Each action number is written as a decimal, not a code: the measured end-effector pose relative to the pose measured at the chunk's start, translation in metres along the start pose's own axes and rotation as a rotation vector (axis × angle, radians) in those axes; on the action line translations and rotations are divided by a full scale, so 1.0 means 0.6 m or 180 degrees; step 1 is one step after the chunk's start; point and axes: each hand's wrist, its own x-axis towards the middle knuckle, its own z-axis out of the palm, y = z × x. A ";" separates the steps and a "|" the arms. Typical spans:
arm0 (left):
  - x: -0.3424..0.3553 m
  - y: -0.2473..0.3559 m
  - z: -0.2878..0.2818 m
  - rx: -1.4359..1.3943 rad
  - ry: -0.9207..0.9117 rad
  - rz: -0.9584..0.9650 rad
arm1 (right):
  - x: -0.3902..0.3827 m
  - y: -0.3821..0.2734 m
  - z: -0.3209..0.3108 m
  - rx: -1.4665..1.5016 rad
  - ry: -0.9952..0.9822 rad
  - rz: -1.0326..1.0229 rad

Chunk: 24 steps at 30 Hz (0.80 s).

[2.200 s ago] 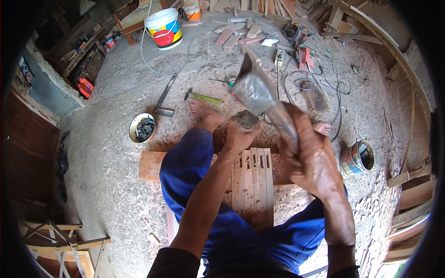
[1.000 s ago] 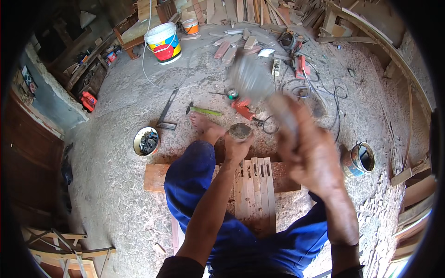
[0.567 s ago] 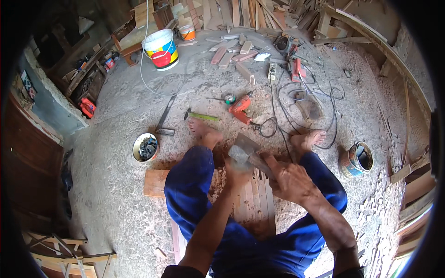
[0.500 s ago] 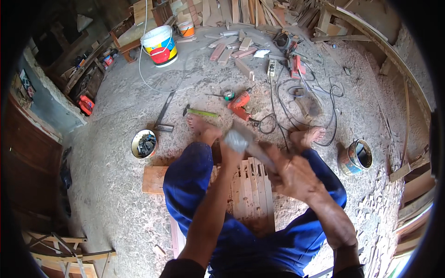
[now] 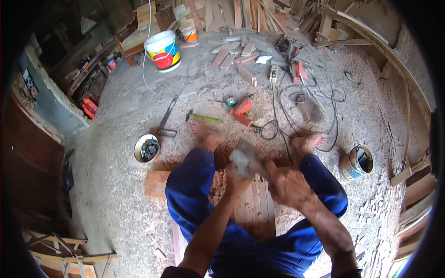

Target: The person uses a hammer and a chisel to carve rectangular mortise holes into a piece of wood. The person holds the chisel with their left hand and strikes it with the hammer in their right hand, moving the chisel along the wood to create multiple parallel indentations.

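My right hand (image 5: pixel 288 185) is closed round the handle of a hammer whose broad grey head (image 5: pixel 250 152) is smeared by motion. Under that head, my left hand (image 5: pixel 238 182) is closed on an upright tool with a pale grey, blurred top (image 5: pixel 240 162); its lower end is hidden, so I cannot tell its kind. Both hands are over a row of pale wooden strips (image 5: pixel 259 204) lying side by side between my legs, with shavings on them. A thicker wooden block (image 5: pixel 156 184) sticks out from beneath my left knee.
Beyond my feet lie a green-handled hammer (image 5: pixel 205 119), a metal square (image 5: pixel 168 116) and a red power drill (image 5: pixel 242 111) with its cord. A small tub (image 5: pixel 147 148) stands left, a can (image 5: pixel 357 162) right. Farther off are a bucket (image 5: pixel 163 50) and wood offcuts (image 5: pixel 228 58).
The hammer head has dropped nearer to the tool top in my left hand. Both hands have come slightly toward me, the right one turning with the handle.
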 end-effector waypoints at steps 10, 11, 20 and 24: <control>0.041 -0.044 -0.010 0.0332 0.0078 -0.0581 | 0.069 -0.046 -0.093 0.1908 0.2683 -0.0727; 0.047 -0.028 0.003 0.0287 0.0112 -0.0663 | 0.067 -0.007 -0.044 0.2408 0.2276 -0.0663; -0.023 -0.111 0.010 -0.2047 0.0332 -0.1388 | -0.011 0.001 -0.015 0.0471 0.0175 0.0049; 0.093 -0.270 -0.072 0.1303 -0.0431 -0.0246 | 0.106 -0.032 -0.029 0.0365 0.0222 -0.0037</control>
